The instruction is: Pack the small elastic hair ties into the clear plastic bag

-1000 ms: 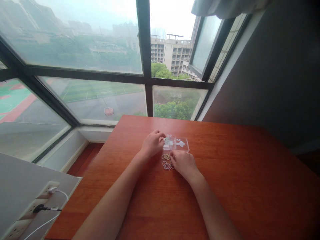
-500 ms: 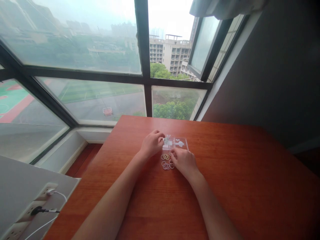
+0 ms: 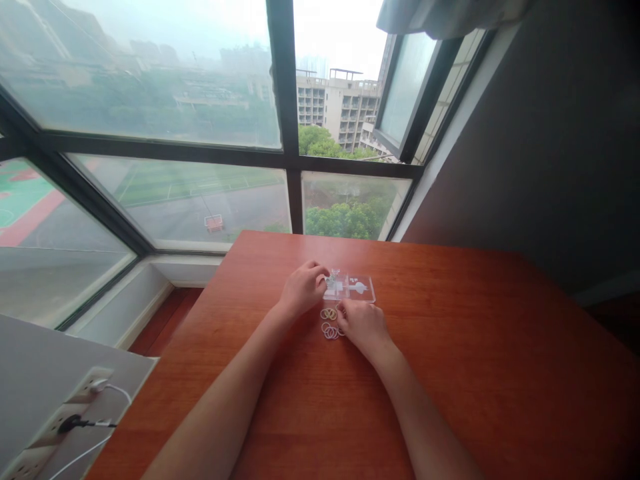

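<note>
Near the middle of the frame, your left hand [image 3: 303, 288] covers the left end of the clear case [image 3: 373, 294]; you cannot tell whether its fingers grip anything. Your right hand [image 3: 365, 325] sits just below the case with thumb and forefinger close together, but whether a ring is pinched there cannot be told.

Just left of those fingertips lie the yellowish rings [image 3: 329, 314], and below them the pale rings [image 3: 330, 332], whose right end your hand partly hides. All rest on the reddish-brown table [image 3: 475, 360], which spreads to the lower right.

At the lower left, beside the table's edge, you have wall sockets [image 3: 37, 460] with a white plug [image 3: 99, 386] and a black plug [image 3: 70, 423]. Dark window frames [image 3: 170, 153] cross the upper frame; a tilted-out pane [image 3: 406, 93] and a curtain [image 3: 450, 19] sit upper right, next to the shadowed wall [image 3: 555, 140].
</note>
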{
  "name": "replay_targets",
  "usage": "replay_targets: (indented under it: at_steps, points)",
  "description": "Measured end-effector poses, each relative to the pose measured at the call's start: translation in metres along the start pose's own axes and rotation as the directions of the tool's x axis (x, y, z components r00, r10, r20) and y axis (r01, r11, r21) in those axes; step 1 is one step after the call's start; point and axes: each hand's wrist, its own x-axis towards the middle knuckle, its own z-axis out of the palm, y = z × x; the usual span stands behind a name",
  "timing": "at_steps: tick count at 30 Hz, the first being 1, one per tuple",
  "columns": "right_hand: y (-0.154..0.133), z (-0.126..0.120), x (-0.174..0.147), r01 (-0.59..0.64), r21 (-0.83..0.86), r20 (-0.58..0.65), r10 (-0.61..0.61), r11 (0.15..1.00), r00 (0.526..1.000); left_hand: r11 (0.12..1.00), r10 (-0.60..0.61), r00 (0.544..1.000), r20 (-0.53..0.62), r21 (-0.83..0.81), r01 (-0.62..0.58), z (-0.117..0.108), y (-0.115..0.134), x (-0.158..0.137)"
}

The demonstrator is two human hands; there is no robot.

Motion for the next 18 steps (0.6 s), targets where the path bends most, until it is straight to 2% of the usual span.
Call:
replay_targets:
  at_steps: [6, 8, 10, 12, 14, 16, 18]
  points:
    - [0.009, 0.002, 0.002, 0.018, 0.282, -0.222, 0.047, 0.959, 0.974, 0.999, 0.013, 0.999, -0.042, -0.039, -0.015, -0.001, 0.002, 0.001]
    - [0.011, 0.002, 0.003, 0.058, 0.409, -0.29, 0.07, 0.911, 0.954, 0.992, 0.045, 0.998, -0.035, -0.114, -0.048, -0.001, 0.004, 0.002]
    - [0.012, 0.001, 0.004, 0.097, 0.569, -0.311, 0.104, 0.816, 0.945, 0.969, 0.097, 0.995, 0.013, -0.231, -0.091, -0.002, 0.008, 0.003]
    - [0.013, 0.0, 0.006, 0.1, 0.765, -0.248, 0.147, 0.636, 0.958, 0.925, 0.148, 0.985, 0.09, -0.365, -0.106, -0.002, 0.012, 0.003]
    - [0.014, -0.002, 0.007, 0.051, 0.924, -0.121, 0.162, 0.379, 0.979, 0.876, 0.177, 0.971, 0.162, -0.476, -0.081, -0.002, 0.016, 0.002]
    - [0.016, -0.005, 0.007, -0.005, 0.99, -0.015, 0.136, 0.14, 0.991, 0.836, 0.181, 0.962, 0.203, -0.548, -0.042, -0.001, 0.017, 0.001]
    - [0.017, -0.007, 0.007, -0.03, 0.999, 0.032, 0.097, -0.021, 0.995, 0.799, 0.175, 0.96, 0.219, -0.601, -0.009, 0.001, 0.017, 0.001]
